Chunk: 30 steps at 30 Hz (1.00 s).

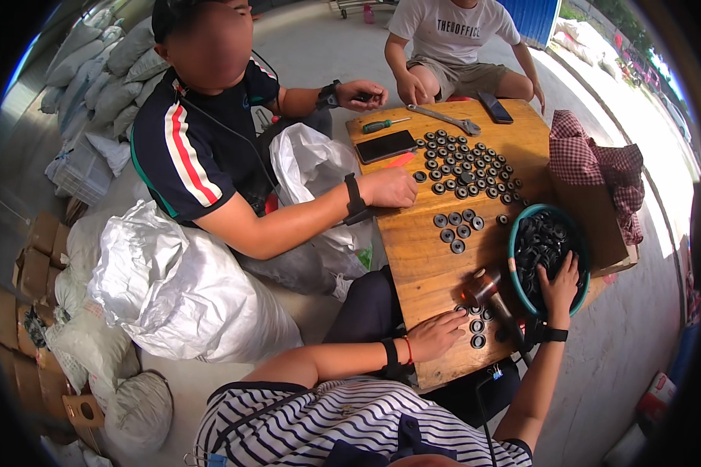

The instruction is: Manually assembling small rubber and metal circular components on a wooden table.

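Observation:
At the near edge of the wooden table [413, 268], my left hand [436, 336] rests with its fingers stretched out. Its fingertips touch or nearly touch a small group of black round wheel-like pieces [477, 341]. My right hand [559, 286] reaches into a teal round basket [512, 257], fingers spread over a heap of loose black parts [539, 233]. A mallet [483, 289] with a brown head and dark handle lies between my hands, its handle slanting toward me.
Several more black wheels [458, 227] cover the table's middle and far part. Beyond are two phones [385, 146], a screwdriver [378, 125] and a wrench [444, 118]. A cardboard box [596, 218] with checked cloth stands right. Two people sit left and opposite; white sacks [187, 288] stand left.

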### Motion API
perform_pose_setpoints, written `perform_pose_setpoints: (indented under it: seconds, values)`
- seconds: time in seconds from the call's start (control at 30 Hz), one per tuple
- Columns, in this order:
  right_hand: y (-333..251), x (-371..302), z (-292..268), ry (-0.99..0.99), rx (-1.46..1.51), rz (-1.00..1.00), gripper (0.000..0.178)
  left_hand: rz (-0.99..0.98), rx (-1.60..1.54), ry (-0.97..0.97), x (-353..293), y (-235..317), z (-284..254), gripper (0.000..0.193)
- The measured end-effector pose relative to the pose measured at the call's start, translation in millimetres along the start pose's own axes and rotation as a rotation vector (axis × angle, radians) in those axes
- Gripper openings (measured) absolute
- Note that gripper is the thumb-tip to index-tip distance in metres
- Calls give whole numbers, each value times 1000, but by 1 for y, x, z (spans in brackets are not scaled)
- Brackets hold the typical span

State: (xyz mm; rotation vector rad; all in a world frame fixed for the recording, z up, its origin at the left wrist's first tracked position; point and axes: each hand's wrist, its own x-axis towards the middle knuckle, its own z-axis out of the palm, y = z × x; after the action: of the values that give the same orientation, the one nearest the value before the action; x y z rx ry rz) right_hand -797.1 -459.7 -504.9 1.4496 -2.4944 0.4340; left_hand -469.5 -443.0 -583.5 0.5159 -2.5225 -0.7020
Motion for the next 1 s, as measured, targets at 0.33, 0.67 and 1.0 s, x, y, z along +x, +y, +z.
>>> perform_pose_setpoints:
  seconds: [0.33,0.67,1.0]
  values:
    - [-18,-2,-9,155,114,43,47,-23,-3,-15,-3,5,-1,23]
    - [-12,10,-9,357,216,-44,39,30,40,10,5,-1,-13,28]
    - [-27,-25,-41,459,732,46,35,-98,-134,137,-14,6,-13,17]
